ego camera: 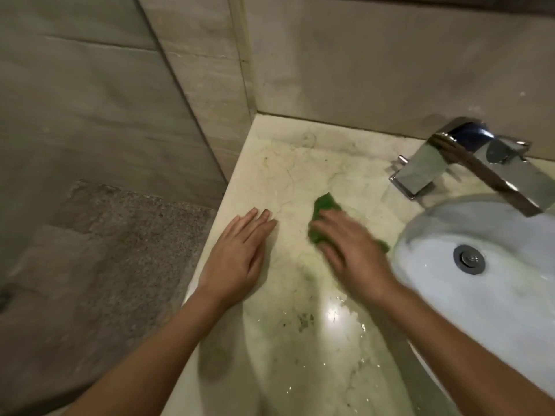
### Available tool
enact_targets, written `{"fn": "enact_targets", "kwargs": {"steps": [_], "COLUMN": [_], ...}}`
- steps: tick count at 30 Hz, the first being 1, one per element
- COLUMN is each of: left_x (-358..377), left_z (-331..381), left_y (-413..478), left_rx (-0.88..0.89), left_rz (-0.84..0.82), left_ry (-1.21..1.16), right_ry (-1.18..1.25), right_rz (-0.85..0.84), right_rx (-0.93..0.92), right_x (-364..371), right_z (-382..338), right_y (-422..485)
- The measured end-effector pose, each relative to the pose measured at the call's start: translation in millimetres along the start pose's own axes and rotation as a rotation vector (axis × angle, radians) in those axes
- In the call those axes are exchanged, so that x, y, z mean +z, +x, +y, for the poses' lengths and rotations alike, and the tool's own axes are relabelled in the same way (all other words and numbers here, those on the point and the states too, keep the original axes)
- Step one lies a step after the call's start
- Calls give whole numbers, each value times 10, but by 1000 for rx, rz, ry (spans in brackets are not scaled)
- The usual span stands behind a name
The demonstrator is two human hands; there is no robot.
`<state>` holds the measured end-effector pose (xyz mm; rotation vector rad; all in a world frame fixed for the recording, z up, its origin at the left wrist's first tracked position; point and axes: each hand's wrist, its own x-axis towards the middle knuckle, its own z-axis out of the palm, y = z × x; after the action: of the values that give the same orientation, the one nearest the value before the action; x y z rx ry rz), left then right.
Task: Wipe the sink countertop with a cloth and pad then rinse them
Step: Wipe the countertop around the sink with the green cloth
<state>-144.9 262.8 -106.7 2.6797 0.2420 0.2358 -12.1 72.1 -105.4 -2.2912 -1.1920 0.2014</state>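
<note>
A green scrub pad [326, 204] lies on the pale marble countertop [288, 172], left of the sink. My right hand [350, 253] presses flat on the pad with straight fingers and covers most of it; the hand is motion-blurred. My left hand [240, 256] rests flat on the countertop near its left edge, fingers straight and together, holding nothing. No cloth is visible.
A white oval sink basin [480, 298] with a metal drain [469, 259] sits at the right. A chrome faucet [480, 163] stands behind it, spout over the basin. Tiled walls close the back and left. The counter's left edge drops to a speckled floor [120, 235]. Wet patches and specks [303, 319] lie near the front.
</note>
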Motion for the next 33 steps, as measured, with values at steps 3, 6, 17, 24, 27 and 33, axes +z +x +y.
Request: {"fn": "enact_targets", "kwargs": {"steps": [3,6,17,24,27,33], "left_x": [-30,-20,-38,-31,-18,16], "left_z": [22,11,20,15,15,-22], "left_y": [-6,-9,0,-9,-25,-17], "left_rx": [-28,-30,-40,-11,2,14], "left_rz": [-13,-3,25,42,43,66], "left_ry": [-4,-16,-34,-34,-3,-11], "right_ry": [-12,19,9,-16,-15,-33], "right_rz": [-167,-200,-184,-132,-181,33], "right_rx": [-185,-210,-184,-152,-141,43], "right_x": [12,-134,-138,242,-13,193], "right_z": [-248,-90,-108,-566,-379,-505], "right_y": [-614,-715,-780,-669,-971,-336]}}
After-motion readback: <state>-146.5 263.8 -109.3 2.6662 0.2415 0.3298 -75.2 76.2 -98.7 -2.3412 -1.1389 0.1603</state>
